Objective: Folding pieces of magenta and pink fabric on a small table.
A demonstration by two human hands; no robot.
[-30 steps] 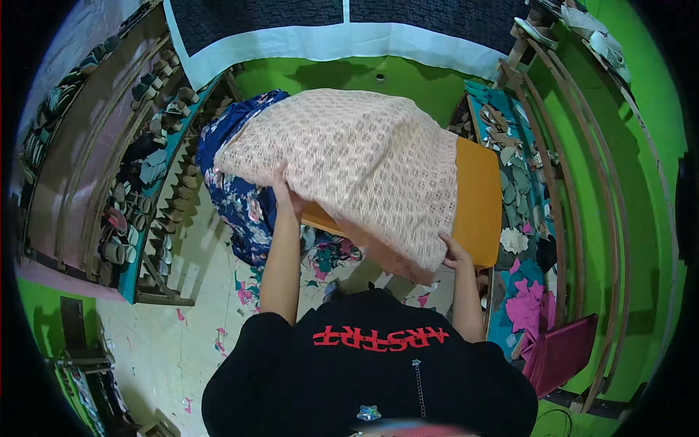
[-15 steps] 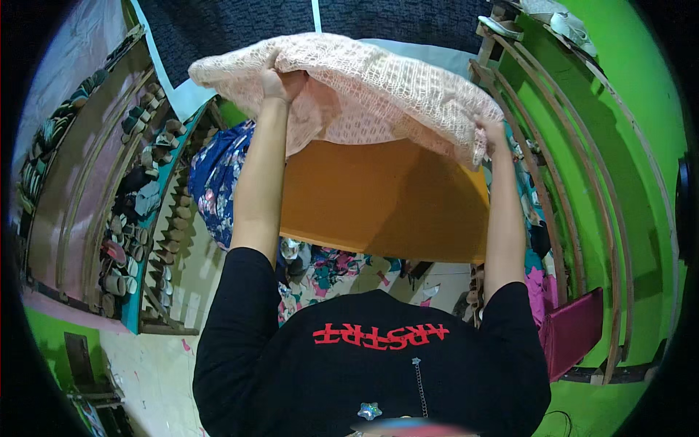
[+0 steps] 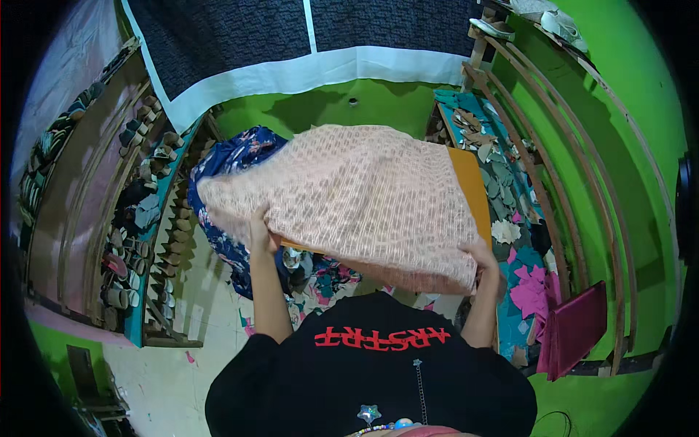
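A pale pink, open-textured cloth spreads over the orange-topped table, covering most of it. My left hand grips its near edge left of the middle, fingers closed on the fabric. At the near right corner, my right hand pinches the cloth, thumb on top. The left end of the cloth is blurred and lies against a dark blue floral fabric bunched at the table's left side. The near edge hangs in a fold, its underside partly showing.
Racks of shoes and shoe forms line the left. A long teal bench on the right holds scraps of green, brown and pink material. A dark red folded sheet stands at the right. Scraps lie below the table.
Both hands have come down and toward me from a raised position, still holding the cloth. The cloth has dropped from above the table and now spreads across its top.
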